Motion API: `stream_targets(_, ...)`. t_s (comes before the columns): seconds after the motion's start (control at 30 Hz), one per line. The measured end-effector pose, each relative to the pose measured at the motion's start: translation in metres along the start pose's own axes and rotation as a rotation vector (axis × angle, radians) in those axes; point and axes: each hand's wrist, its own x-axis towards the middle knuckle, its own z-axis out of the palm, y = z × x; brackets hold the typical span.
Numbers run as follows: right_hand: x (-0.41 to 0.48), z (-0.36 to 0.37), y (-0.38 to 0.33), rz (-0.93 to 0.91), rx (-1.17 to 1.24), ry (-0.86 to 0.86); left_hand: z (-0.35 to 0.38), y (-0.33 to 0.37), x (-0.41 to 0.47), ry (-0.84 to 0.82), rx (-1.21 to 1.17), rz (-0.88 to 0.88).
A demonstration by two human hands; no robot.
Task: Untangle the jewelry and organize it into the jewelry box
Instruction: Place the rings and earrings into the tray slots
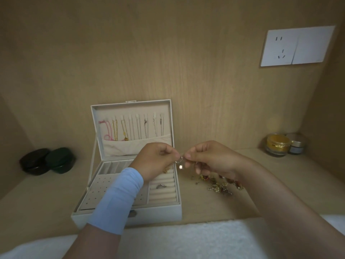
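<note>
I've got both hands raised over the desk (205, 206): left hand (155, 159) and right hand (209, 157), each grip pinching one small silver piece (180, 161). The tangled pile (218, 184) lies at four o'clock from it. The open jewelry box (158, 214) sits at eight o'clock, with necklaces (123, 131) hanging in its lid.

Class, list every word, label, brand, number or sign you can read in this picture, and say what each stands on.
No text is legible in this view.
Gold-lidded glass jar: marks on its gold band, too blurred to read.
Small grey-lidded jar: label too blurred to read.
White wall socket plate: slots only.
White open jewelry box: no lettering visible.
Small silver jewelry piece: too small to tell.
</note>
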Motion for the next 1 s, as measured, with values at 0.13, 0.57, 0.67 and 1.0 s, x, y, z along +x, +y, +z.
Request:
stream_targets(0.13, 0.002, -0.001, 0.011, 0.081, -0.34, -0.024, -0.005, 0.004, -0.003, -0.029, -0.083, -0.001)
stream_targets(0.57, 0.007, 0.006, 0.019, 0.083, -0.707, -0.003, -0.016, -0.005, 0.001, -0.001, -0.102, 0.023)
stream_targets(0.67, 0.004, 0.012, -0.002, -0.072, -0.512, 0.19, -0.018, -0.004, 0.003, 0.086, -0.02, 0.091)
stream_targets(1.0, 0.031, 0.051, -0.021, -0.221, -0.157, 0.295, -0.04, -0.021, 0.005, 0.161, 0.032, 0.044)
